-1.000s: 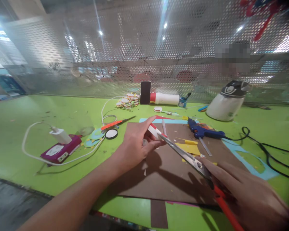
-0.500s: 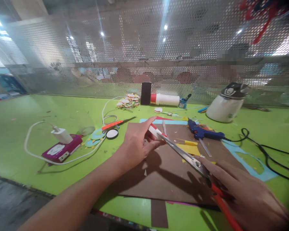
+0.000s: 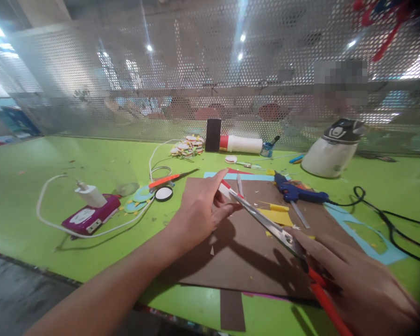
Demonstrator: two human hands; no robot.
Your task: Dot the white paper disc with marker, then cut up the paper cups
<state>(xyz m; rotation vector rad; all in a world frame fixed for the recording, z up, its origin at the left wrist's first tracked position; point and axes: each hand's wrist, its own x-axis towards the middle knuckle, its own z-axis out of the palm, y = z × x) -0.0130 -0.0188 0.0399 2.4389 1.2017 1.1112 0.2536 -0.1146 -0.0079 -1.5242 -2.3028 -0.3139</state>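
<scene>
Between the thumb and fingers of my left hand (image 3: 203,207) is a small white piece with a red band (image 3: 226,188); its far side is hidden by the fingers. My right hand (image 3: 353,270) is wrapped round the red handles of a pair of scissors (image 3: 271,225). The scissor tips reach the edge of the white and red piece, with the blades close together. Both hands are above a brown sheet (image 3: 227,270), where yellow scraps (image 3: 276,216) and small white cuttings lie.
A blue glue gun (image 3: 301,193) with a black cable lies at the right. To the left are a purple power adapter (image 3: 91,215), an orange-handled knife (image 3: 164,180) and light-blue discs (image 3: 139,198). Behind stand a phone (image 3: 213,135), a white cup (image 3: 245,144) and a white kettle-like container (image 3: 329,156).
The view has shifted very slightly. Both hands keep their hold, and the scissor blades stay at the edge of the white and red piece, looking a little closer together.
</scene>
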